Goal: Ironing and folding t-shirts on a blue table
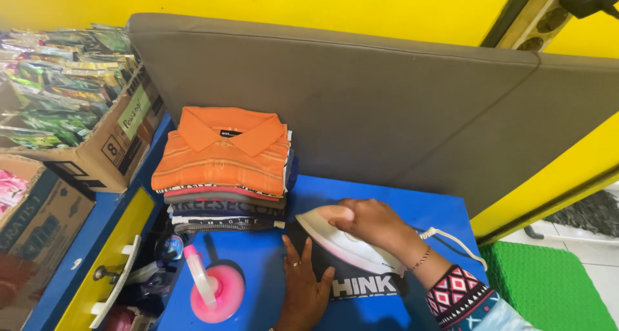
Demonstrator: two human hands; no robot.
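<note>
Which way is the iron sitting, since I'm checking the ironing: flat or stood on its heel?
Flat. The white iron lies soleplate-down on the dark garment, gripped by the right hand.

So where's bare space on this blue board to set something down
Bare blue board lies behind the right hand and iron, up to the grey cushion. Crowded: folded clothes stack back left, pink bottle front left.

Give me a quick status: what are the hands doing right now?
Right hand grips white iron, on dark garment. Left hand flat on garment beside it. Folded stack and pink spray bottle sit left, apart.
</note>
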